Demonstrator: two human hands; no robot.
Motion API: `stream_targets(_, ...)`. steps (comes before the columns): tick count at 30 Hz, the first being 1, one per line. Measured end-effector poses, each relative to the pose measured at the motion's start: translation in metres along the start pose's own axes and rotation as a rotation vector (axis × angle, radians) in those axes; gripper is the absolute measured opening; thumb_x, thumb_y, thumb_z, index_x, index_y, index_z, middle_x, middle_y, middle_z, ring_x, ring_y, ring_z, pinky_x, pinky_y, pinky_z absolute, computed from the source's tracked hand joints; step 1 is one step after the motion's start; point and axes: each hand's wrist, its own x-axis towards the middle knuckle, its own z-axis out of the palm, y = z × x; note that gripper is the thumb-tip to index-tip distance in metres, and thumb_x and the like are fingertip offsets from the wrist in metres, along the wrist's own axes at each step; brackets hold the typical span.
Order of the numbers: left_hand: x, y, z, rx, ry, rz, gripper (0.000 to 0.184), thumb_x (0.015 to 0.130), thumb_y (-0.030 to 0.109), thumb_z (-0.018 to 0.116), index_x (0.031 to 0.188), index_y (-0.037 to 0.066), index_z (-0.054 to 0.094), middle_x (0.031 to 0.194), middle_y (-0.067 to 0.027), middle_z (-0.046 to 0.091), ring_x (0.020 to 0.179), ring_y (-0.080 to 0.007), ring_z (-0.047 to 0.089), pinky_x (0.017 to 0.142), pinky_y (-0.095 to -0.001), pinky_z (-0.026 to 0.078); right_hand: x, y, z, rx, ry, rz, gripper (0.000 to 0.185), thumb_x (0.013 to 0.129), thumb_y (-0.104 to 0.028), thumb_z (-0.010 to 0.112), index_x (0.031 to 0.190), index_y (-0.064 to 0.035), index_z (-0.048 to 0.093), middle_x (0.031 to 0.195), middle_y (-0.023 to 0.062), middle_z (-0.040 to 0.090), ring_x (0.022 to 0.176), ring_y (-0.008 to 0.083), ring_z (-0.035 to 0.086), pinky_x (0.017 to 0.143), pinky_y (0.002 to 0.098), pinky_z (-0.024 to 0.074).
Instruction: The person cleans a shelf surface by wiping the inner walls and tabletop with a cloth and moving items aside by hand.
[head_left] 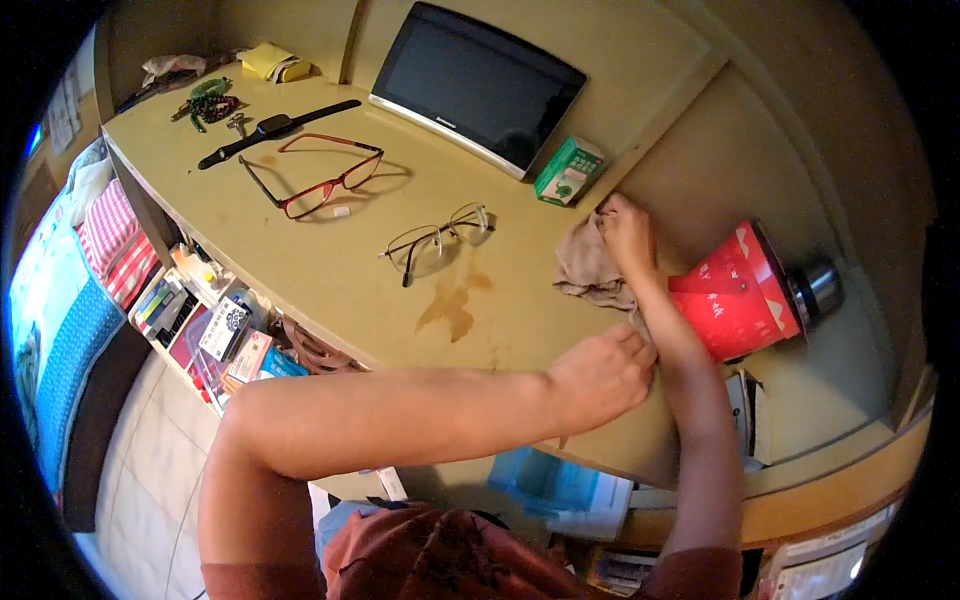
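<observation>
With a closed right hand (625, 235), grips a crumpled beige-pink fabric cloth (590, 266) near the tabletop's (330, 262) back edge, right of middle, likely bunched for firmer hold; curls left hand (605, 380) nearby, cannot tell whether around anything.

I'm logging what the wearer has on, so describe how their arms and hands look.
Short reddish-brown sleeves leave both forearms bare. The left hand and right hand are ungloved; no watch or bracelet shows on either. Whether any ring is worn, I can't tell.
</observation>
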Motion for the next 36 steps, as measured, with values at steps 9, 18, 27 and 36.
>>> stream_targets(9,0.002,-0.003,-0.003,0.004,-0.044,0.008,0.022,0.078,0.017,0.056,0.092,0.006,0.069,0.099,-0.0082,0.065,0.094,-0.0209,0.06,0.08,-0.0325,0.046,0.008,0.002,-0.006,0.141,0.384,0.068,0.011,0.085,-0.008,0.057,0.092,-0.0028,0.064,0.087,0.0227,0.067,0.084,0.0434,0.064,0.072,0.0473,0.0501)
stream_targets(18,0.003,0.001,-0.001,-0.032,-0.083,-0.022,0.023,0.08,0.017,0.055,0.095,0.005,0.067,0.097,-0.0091,0.064,0.094,-0.021,0.061,0.081,-0.0322,0.046,0.009,0.013,0.001,0.097,0.014,-0.031,0.013,0.082,-0.007,0.06,0.093,-0.0002,0.062,0.088,0.02,0.065,0.084,0.0344,0.066,0.075,0.0397,0.049)
stream_targets(27,0.003,-0.006,-0.009,-0.095,-0.039,-0.02,0.022,0.078,0.017,0.06,0.094,0.004,0.069,0.097,-0.0092,0.065,0.096,-0.0221,0.062,0.086,-0.0344,0.045,0.006,-0.01,-0.043,0.454,-0.447,0.008,0.012,0.077,-0.004,0.059,0.087,0.0022,0.06,0.078,0.0113,0.065,0.077,0.0159,0.06,0.07,0.0337,0.0472)
stream_targets(36,0.004,-0.011,-0.022,-0.121,-0.066,-0.013,0.021,0.07,0.016,0.065,0.087,0.004,0.064,0.097,-0.0121,0.059,0.095,-0.0283,0.058,0.086,-0.0402,0.046,-0.049,-0.043,-0.13,-0.081,-0.431,0.03,0.012,0.078,-0.005,0.056,0.086,0.0003,0.063,0.088,0.0244,0.065,0.085,0.039,0.064,0.072,0.044,0.0492)
